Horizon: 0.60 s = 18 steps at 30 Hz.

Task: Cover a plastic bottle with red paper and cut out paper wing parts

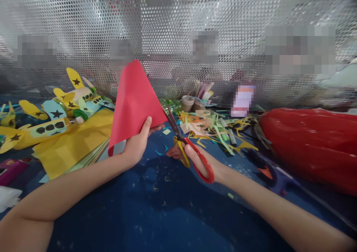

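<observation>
Remotely, I see yellow bottle airplanes [52, 128] at far left, beside stacked yellow paper [75, 140]. Next, my left hand [136, 144] pinches a curved red paper sheet [134, 103] above the blue surface [139, 207]; near its right corner, my right hand [193, 157] grips scissors [180, 139]. Paper scraps [200, 122] and a shiny red bundle [312, 144] follow. The floppy sheet could buckle, I judge, skewing any cut; a slip of the scissors could nick the nearby left fingertips.

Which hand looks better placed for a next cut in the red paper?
Probably the right hand: it holds the scissors, blades by the edge of the red paper, while the left hand grips the sheet.
</observation>
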Each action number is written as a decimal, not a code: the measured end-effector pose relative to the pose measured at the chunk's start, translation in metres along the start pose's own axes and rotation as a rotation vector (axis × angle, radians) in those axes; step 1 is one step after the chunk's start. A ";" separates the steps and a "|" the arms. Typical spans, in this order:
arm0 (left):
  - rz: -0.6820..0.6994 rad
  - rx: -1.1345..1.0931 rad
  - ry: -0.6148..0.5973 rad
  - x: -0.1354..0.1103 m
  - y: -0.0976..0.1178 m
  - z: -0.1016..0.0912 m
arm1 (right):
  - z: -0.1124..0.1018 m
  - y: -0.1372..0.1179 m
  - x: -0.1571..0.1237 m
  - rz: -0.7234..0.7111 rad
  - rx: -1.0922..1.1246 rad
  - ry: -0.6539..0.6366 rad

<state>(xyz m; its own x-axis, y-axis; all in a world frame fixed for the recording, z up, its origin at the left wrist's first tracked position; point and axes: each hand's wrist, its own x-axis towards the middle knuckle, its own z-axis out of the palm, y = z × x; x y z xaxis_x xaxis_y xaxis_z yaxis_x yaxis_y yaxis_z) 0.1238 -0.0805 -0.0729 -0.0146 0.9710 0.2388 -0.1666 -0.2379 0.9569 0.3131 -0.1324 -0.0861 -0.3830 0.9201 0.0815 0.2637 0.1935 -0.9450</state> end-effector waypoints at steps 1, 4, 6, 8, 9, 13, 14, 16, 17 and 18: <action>0.016 -0.050 -0.016 -0.001 0.002 0.001 | -0.002 0.002 0.002 0.002 0.049 0.027; 0.044 -0.173 -0.048 -0.003 0.007 0.003 | -0.010 0.005 0.007 0.048 0.157 0.083; 0.043 -0.207 -0.047 -0.004 0.008 0.004 | -0.016 0.004 0.008 0.043 0.086 0.059; 0.042 -0.242 -0.042 -0.003 0.009 0.004 | -0.021 0.001 0.005 0.002 -0.031 0.006; 0.044 -0.261 -0.035 -0.002 0.010 0.004 | -0.024 -0.002 0.004 -0.024 -0.083 -0.019; 0.085 -0.317 0.014 0.003 0.017 0.004 | -0.028 -0.007 0.001 -0.093 -0.204 -0.042; 0.096 -0.326 0.020 0.003 0.019 0.004 | -0.028 -0.006 0.002 -0.095 -0.193 -0.038; 0.111 -0.344 0.023 0.004 0.024 0.004 | -0.028 -0.002 0.006 -0.071 -0.063 -0.017; 0.117 -0.351 0.024 0.004 0.027 0.004 | -0.028 0.000 0.009 -0.054 0.050 -0.002; 0.123 -0.355 0.025 0.003 0.028 0.004 | -0.029 0.002 0.013 -0.033 0.180 0.020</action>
<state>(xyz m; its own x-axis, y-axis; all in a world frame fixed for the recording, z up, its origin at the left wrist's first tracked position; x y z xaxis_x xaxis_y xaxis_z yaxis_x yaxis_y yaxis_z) 0.1225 -0.0846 -0.0445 -0.0789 0.9372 0.3398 -0.4934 -0.3329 0.8036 0.3347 -0.1105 -0.0775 -0.3710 0.9211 0.1184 0.0880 0.1618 -0.9829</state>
